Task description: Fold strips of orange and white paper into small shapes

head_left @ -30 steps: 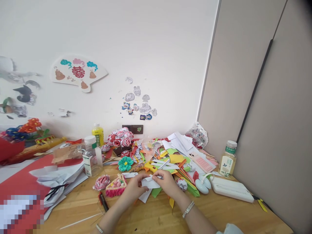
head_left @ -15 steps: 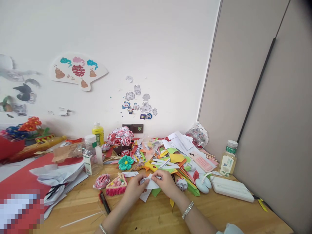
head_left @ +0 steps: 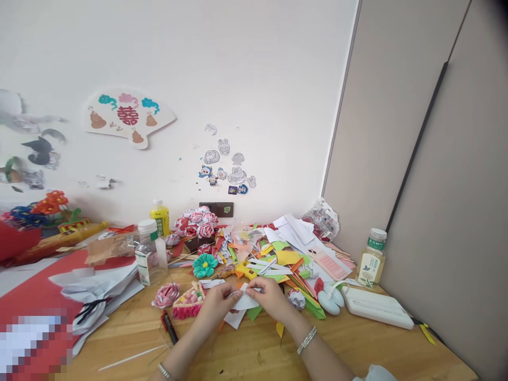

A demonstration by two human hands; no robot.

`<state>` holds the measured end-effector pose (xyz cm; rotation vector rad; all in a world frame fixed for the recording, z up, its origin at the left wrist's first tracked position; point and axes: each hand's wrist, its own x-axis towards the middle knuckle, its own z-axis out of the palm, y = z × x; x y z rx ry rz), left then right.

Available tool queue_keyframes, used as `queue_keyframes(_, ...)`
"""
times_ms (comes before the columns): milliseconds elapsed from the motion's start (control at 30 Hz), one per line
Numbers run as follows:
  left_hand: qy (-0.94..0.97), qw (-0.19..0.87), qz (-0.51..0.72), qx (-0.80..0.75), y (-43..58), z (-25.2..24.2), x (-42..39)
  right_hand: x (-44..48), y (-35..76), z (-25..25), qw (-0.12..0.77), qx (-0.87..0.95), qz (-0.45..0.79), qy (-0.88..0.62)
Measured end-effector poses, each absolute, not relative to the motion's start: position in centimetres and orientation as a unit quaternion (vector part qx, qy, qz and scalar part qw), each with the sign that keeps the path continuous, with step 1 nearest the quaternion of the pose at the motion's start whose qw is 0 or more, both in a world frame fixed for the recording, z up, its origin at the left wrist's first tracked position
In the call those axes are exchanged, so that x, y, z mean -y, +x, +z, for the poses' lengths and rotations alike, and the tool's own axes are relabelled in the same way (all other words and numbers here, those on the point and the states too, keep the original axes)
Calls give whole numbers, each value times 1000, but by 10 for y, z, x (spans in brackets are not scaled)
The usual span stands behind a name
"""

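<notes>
Both hands pinch one small piece of white paper (head_left: 246, 301) above the wooden table, near its front middle. My left hand (head_left: 219, 302) is closed on the paper's left side, thumb on top. On the opposite side, my right hand (head_left: 268, 296) grips it with thumb and fingers pressed together. Under the hands lie another white paper scrap (head_left: 235, 318) and a green paper piece (head_left: 254, 313). A heart-shaped or wedge-like box with pink trim (head_left: 189, 302) sits beside my left hand. To the right of my right hand is a crumpled paper flower (head_left: 296, 299).
A yellow glue gun (head_left: 246, 272) and many coloured paper strips lie beyond the hands. Nearby are a teal flower (head_left: 205, 265), a black pen (head_left: 170, 328), a clear jar (head_left: 148, 259), a pink phone (head_left: 328, 263), a white power bank (head_left: 377, 307) and a bottle (head_left: 372, 262).
My left hand has shifted very slightly, and the white paper between my hands is tilted a little differently. Both hands keep their pinch on it.
</notes>
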<state>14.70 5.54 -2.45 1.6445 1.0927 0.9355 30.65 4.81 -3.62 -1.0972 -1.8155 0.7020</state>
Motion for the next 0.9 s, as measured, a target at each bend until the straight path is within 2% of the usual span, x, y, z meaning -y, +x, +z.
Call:
queue_keyframes(233,653,509,366,-424,140,-21,-59,-49,313,-34,431,731,327,-415)
queue_keyframes(467,610,573,337,-431,135,-15,-59,-46,319,-28,418,703,444,-365)
queue_keyframes(733,608,593,320,-419,130,-15,-63,-47,323,-28,430,703,417,-382)
queue_keyframes(900,635,534,330,-450,127,-18,-66,-50,324,-33,438,699,402,-397)
